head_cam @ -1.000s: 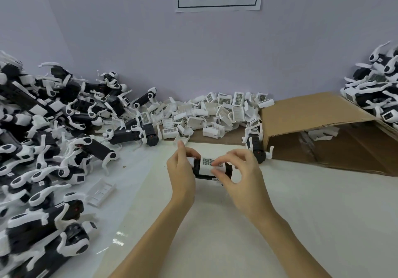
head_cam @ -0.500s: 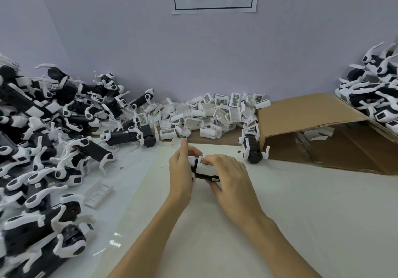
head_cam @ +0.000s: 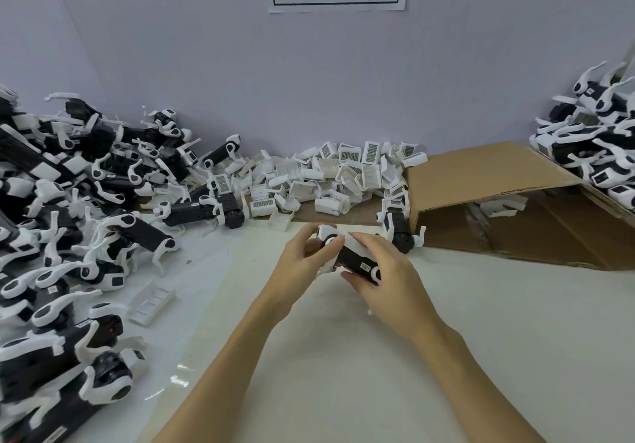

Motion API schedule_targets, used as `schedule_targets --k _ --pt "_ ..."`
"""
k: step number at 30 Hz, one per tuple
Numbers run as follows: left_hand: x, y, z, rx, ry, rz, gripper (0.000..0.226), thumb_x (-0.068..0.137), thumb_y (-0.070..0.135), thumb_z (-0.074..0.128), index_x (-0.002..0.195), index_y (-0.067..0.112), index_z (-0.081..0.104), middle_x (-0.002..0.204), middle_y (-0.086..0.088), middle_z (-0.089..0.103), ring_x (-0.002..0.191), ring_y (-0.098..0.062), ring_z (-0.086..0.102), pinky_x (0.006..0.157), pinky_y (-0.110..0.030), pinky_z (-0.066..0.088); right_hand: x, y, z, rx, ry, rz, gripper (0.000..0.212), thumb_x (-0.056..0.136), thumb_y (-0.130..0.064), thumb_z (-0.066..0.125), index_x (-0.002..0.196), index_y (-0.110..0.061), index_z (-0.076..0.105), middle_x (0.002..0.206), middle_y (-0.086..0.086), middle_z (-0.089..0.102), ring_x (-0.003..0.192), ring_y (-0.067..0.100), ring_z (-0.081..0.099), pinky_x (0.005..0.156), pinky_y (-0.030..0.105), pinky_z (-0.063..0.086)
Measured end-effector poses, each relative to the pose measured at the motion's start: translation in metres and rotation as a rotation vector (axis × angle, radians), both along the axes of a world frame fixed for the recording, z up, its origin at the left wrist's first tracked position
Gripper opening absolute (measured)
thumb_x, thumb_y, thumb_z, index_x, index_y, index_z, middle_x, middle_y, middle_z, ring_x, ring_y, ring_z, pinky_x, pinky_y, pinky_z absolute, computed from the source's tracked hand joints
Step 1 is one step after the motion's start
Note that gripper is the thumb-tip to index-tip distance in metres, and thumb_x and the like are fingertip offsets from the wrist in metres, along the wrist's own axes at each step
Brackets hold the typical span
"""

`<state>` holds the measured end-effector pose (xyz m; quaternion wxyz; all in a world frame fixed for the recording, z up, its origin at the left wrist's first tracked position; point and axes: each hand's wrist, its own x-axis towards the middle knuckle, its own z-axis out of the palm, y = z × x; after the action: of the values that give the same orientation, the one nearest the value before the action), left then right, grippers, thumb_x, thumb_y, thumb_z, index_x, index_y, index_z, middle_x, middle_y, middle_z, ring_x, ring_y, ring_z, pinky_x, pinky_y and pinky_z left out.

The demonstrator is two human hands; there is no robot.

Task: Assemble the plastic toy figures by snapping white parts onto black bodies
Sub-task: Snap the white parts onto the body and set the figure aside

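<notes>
Both hands hold one black toy body (head_cam: 354, 260) just above the white table, near its middle. My left hand (head_cam: 302, 264) grips its left end, where a white piece with a round joint shows. My right hand (head_cam: 388, 281) curls over the top and right end, fingers on a white cover part (head_cam: 357, 242) lying along the body. The underside of the toy is hidden by my palms.
A pile of loose white cover parts (head_cam: 330, 178) lies at the back. Many black-and-white figures (head_cam: 68, 219) heap up on the left, more (head_cam: 598, 147) at the far right. An open cardboard box (head_cam: 508, 202) lies on its side at the right. One figure (head_cam: 398, 233) stands beside it.
The toy has been turned so its side faces up instead of the barcoded white top. My right hand has closed further over it; both hands stay in the same spot.
</notes>
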<state>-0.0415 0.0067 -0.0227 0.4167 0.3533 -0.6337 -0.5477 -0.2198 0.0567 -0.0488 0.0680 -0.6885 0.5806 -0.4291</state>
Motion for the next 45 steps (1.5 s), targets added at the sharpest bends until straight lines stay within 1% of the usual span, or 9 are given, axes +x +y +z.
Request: schedule_targets --k 7,13,18,21,25,28,34,41,45 --pt "-0.003 0.001 -0.002 -0.007 0.039 -0.009 0.033 0.093 0.053 0.071 0.12 0.034 0.071 0.106 -0.026 0.071 0.087 -0.023 0.071 0.09 -0.043 0.052 0.003 0.001 -0.001 -0.067 -0.005 -0.05 0.059 0.09 -0.018 0.082 0.143 -0.024 0.058 0.135 -0.008 0.066 0.123 0.015 0.06 0.102 0.031 0.053" --pt "-0.006 0.003 -0.004 -0.032 0.045 -0.002 0.033 0.095 0.049 0.07 0.122 0.03 0.068 0.102 -0.013 0.077 0.096 -0.029 0.074 0.101 -0.06 0.053 0.002 0.002 0.0 -0.091 0.015 -0.061 0.058 0.09 -0.013 0.08 0.142 -0.024 0.058 0.136 -0.006 0.064 0.124 0.013 0.056 0.105 0.033 0.051" --pt "-0.007 0.002 -0.006 -0.05 0.055 0.002 0.029 0.095 0.045 0.07 0.118 0.027 0.069 0.095 -0.005 0.077 0.088 -0.018 0.074 0.087 -0.038 0.056 -0.001 0.002 0.006 -0.087 0.123 -0.129 0.057 0.086 -0.019 0.085 0.136 -0.03 0.059 0.125 -0.008 0.071 0.109 0.024 0.06 0.093 0.039 0.054" --pt "-0.007 0.001 -0.007 -0.05 0.057 0.001 0.025 0.101 0.04 0.07 0.12 0.024 0.069 0.096 -0.014 0.075 0.085 -0.019 0.072 0.083 -0.034 0.056 -0.002 0.004 0.005 -0.1 0.149 -0.175 0.056 0.083 -0.028 0.088 0.133 -0.031 0.062 0.114 -0.009 0.074 0.101 0.027 0.06 0.084 0.034 0.051" --pt "-0.004 -0.002 -0.008 -0.04 0.063 0.001 0.017 0.107 0.032 0.066 0.121 0.024 0.069 0.088 -0.011 0.072 0.078 -0.017 0.069 0.073 -0.018 0.053 0.006 0.004 0.0 -0.062 0.138 -0.126 0.058 0.089 -0.035 0.081 0.141 -0.029 0.055 0.124 -0.007 0.07 0.111 0.023 0.06 0.09 0.031 0.051" --pt "-0.005 -0.002 -0.01 -0.071 0.037 -0.004 0.019 0.107 0.036 0.066 0.123 0.026 0.068 0.097 -0.021 0.072 0.081 -0.017 0.068 0.077 -0.019 0.054 0.011 0.004 0.0 -0.025 0.083 -0.103 0.058 0.093 -0.035 0.079 0.144 -0.026 0.053 0.133 -0.007 0.066 0.121 0.021 0.058 0.098 0.034 0.054" --pt "-0.007 -0.002 -0.007 -0.061 0.088 -0.02 0.031 0.098 0.042 0.067 0.12 0.021 0.068 0.083 -0.001 0.069 0.077 -0.015 0.062 0.075 -0.021 0.054 0.009 0.008 0.007 -0.073 0.115 -0.182 0.049 0.085 -0.045 0.084 0.125 -0.027 0.064 0.1 -0.005 0.073 0.094 0.023 0.064 0.073 0.036 0.057" --pt "-0.01 0.001 -0.007 -0.078 0.085 0.011 0.029 0.096 0.04 0.069 0.119 0.023 0.066 0.086 0.0 0.072 0.079 -0.016 0.065 0.071 -0.018 0.051 0.013 0.007 0.006 -0.095 0.065 -0.158 0.046 0.088 -0.027 0.084 0.128 -0.024 0.063 0.114 -0.006 0.073 0.102 0.023 0.062 0.083 0.034 0.054" --pt "-0.01 0.001 -0.007 -0.088 0.099 0.016 0.029 0.095 0.041 0.068 0.116 0.021 0.066 0.082 0.004 0.071 0.076 -0.013 0.064 0.073 -0.023 0.053 0.01 0.006 0.008 -0.094 0.118 -0.192 0.043 0.088 -0.037 0.083 0.125 -0.027 0.064 0.106 -0.008 0.075 0.098 0.023 0.062 0.077 0.034 0.054"
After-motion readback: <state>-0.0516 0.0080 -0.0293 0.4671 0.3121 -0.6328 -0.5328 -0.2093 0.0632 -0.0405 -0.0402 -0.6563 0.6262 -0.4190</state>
